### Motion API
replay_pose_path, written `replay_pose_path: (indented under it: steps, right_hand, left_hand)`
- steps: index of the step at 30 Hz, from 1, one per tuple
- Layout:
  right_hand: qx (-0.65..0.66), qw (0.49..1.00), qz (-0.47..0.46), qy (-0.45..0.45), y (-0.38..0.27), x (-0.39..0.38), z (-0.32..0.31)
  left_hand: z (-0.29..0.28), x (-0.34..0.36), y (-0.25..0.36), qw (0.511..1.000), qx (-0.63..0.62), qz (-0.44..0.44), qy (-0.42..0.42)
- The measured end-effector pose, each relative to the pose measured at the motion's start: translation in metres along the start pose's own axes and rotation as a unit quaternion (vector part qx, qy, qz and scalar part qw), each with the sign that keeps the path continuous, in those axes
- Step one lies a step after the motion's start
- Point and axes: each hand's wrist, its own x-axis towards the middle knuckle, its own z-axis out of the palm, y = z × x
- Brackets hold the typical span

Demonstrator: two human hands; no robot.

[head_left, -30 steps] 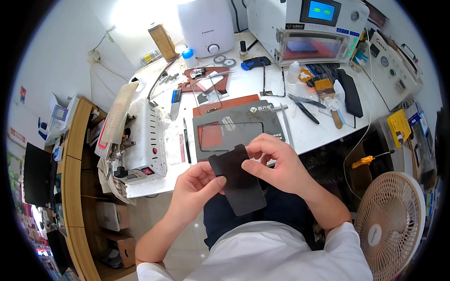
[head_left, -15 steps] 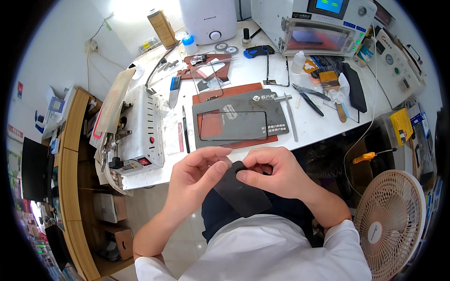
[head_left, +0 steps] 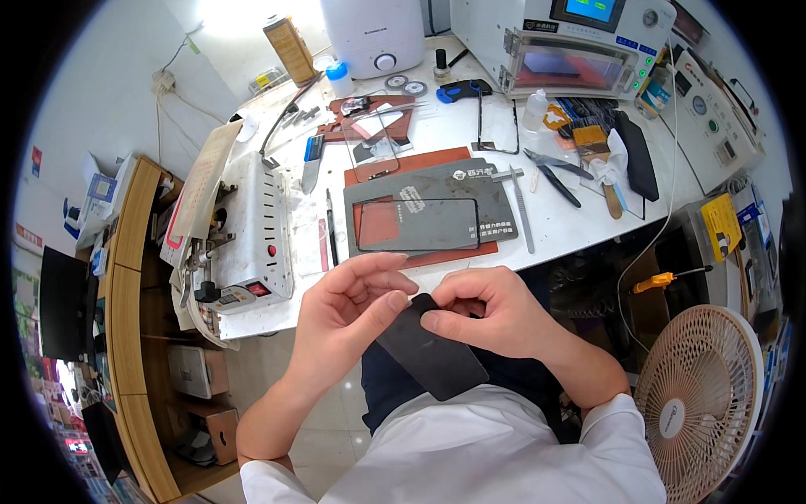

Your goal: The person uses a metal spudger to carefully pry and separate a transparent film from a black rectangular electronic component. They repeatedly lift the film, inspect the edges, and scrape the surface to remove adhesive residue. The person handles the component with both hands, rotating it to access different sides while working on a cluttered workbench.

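Note:
Over my lap is a thin, dark, flat panel with rounded corners, about the size of a phone screen, tilted with its far end up. My right hand pinches its upper end between thumb and bent fingers. At the panel's upper left corner is my left hand, its thumb near the edge and its index finger raised above the others. The left fingertips come together there, and what they pinch is too small to make out. Beyond both hands, a thin black frame lies on a grey mat.
The white bench holds a white box-shaped machine at left. Pliers, tweezers, a black pen-like tool and a blue-handled scraper lie about. A chamber machine stands at the back. A fan is at right.
The dark panel has tipped slightly, so more of its face and lower end shows. My left hand has shifted a little and its index finger has risen. The right hand keeps its pinch.

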Motion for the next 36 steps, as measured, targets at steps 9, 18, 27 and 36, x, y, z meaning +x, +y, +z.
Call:
replay_pose_path:
  steps: [9,18,27,36]
  right_hand:
    - [-0.008,1.000,0.026,-0.009,-0.006,0.000,0.002]
    - [0.141,0.989,0.016,0.048,0.011,0.004,0.015]
    - [-0.053,0.990,0.028,0.128,0.019,-0.004,-0.012]
    - [-0.521,0.826,-0.092,0.191,0.048,0.062,-0.151]
  left_hand:
    - [-0.006,0.001,-0.002,1.000,-0.004,-0.003,0.015]
    - [0.001,-0.017,-0.034,0.987,-0.137,-0.079,0.033]
    - [0.008,-0.018,-0.059,0.965,-0.194,-0.132,0.115]
    - [0.010,-0.015,-0.045,0.944,-0.253,-0.192,0.087]
